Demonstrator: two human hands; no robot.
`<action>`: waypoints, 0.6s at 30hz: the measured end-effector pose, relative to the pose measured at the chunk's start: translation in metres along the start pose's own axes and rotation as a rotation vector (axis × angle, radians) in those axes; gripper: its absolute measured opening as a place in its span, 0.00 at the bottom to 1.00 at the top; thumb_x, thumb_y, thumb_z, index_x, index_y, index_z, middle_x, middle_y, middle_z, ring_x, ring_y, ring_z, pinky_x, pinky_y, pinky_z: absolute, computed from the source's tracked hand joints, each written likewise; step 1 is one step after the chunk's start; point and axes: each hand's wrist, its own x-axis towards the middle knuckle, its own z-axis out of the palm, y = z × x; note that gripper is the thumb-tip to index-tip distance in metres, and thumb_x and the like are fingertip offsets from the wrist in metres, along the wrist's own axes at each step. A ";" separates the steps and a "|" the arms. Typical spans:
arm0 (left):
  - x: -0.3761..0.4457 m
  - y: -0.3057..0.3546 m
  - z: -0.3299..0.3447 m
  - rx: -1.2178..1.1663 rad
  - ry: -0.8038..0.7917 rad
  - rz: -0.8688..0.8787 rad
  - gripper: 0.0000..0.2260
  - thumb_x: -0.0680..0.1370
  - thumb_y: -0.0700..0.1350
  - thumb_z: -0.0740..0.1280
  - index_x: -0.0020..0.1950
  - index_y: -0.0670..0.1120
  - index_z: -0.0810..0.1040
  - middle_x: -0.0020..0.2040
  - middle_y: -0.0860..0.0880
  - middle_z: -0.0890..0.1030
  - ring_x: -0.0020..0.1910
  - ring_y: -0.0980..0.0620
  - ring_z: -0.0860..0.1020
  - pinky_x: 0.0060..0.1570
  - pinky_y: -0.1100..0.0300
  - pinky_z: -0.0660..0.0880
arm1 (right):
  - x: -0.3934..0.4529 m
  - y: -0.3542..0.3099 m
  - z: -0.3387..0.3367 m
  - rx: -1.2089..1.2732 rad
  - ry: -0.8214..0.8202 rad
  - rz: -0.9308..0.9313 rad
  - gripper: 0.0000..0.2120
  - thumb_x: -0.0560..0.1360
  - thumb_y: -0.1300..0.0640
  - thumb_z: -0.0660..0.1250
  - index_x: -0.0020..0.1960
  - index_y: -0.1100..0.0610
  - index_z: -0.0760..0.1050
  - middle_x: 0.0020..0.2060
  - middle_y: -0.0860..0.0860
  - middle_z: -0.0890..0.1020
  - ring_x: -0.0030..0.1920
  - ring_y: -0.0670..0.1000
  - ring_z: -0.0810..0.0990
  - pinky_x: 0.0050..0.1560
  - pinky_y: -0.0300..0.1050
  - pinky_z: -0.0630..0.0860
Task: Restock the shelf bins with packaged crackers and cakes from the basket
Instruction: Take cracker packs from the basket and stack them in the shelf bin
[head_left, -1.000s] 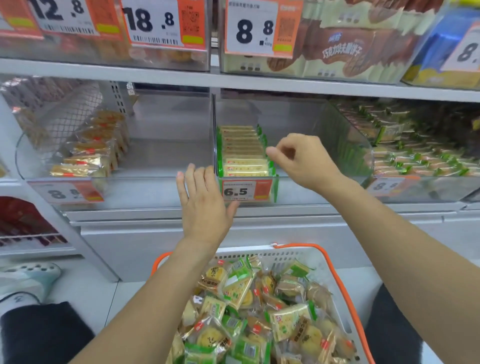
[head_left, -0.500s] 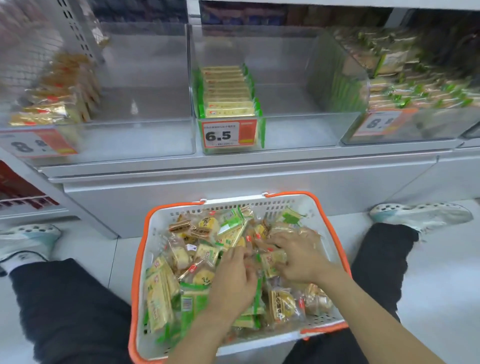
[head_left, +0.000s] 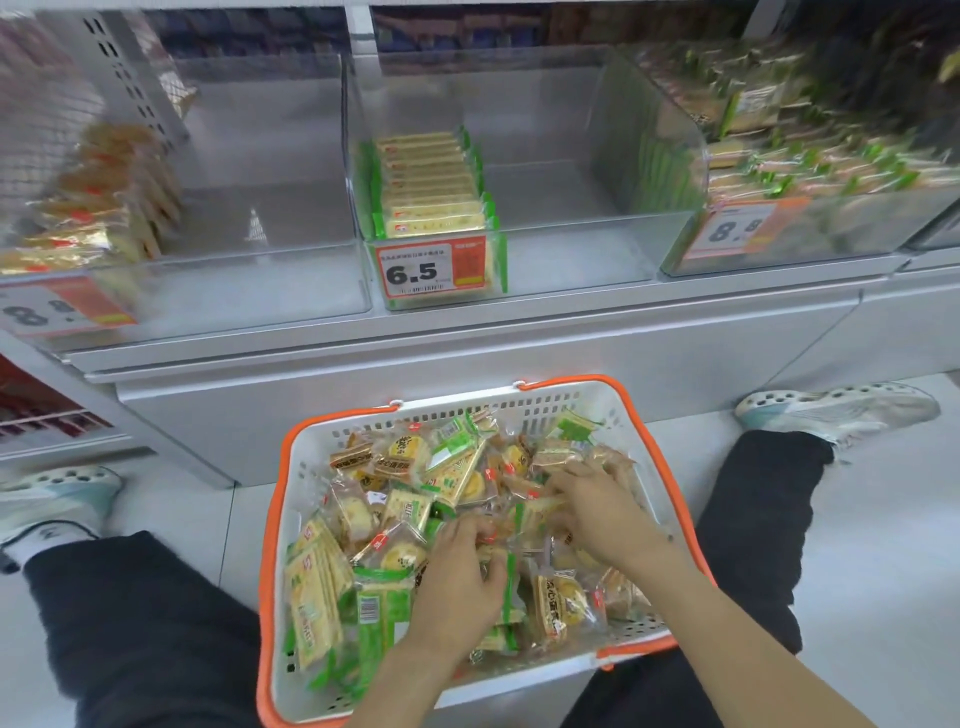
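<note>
We see both hands among the packets (head_left: 457, 475) heaped in the basket (head_left: 304, 454) on the floor. Left hand (head_left: 457, 577): fingers curled over a green-edged packet, apparently gripping it. Right hand (head_left: 597, 506): fingers spread into the pile; whether it holds anything we cannot tell. Above, the middle bin (head_left: 571, 249) holds 1 row of crackers (head_left: 434, 182) behind tag 6.5 (head_left: 431, 267).

White basket (head_left: 311, 447) with an orange rim holds green-and-yellow packets (head_left: 457, 467); the price tag (head_left: 434, 269) is white and orange (black digits); trousers (head_left: 145, 623) are black.
</note>
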 end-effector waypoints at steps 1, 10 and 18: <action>-0.001 0.004 -0.004 -0.043 0.008 -0.002 0.10 0.80 0.49 0.66 0.60 0.56 0.71 0.57 0.60 0.76 0.57 0.62 0.74 0.61 0.66 0.72 | 0.000 0.002 -0.005 0.047 0.065 -0.015 0.10 0.77 0.52 0.68 0.59 0.46 0.77 0.55 0.41 0.75 0.64 0.49 0.71 0.70 0.51 0.57; 0.008 0.053 -0.059 -0.516 0.136 -0.057 0.27 0.73 0.57 0.74 0.67 0.56 0.64 0.58 0.58 0.76 0.54 0.61 0.78 0.45 0.69 0.77 | -0.016 -0.035 -0.075 0.885 0.320 0.046 0.14 0.72 0.47 0.77 0.55 0.41 0.78 0.46 0.41 0.83 0.47 0.43 0.80 0.48 0.40 0.79; 0.006 0.074 -0.091 -0.945 0.122 -0.045 0.08 0.73 0.49 0.73 0.50 0.49 0.86 0.43 0.41 0.85 0.30 0.47 0.80 0.30 0.58 0.79 | -0.023 -0.052 -0.096 1.319 0.222 -0.038 0.15 0.64 0.55 0.78 0.47 0.60 0.81 0.40 0.55 0.86 0.41 0.53 0.84 0.44 0.44 0.82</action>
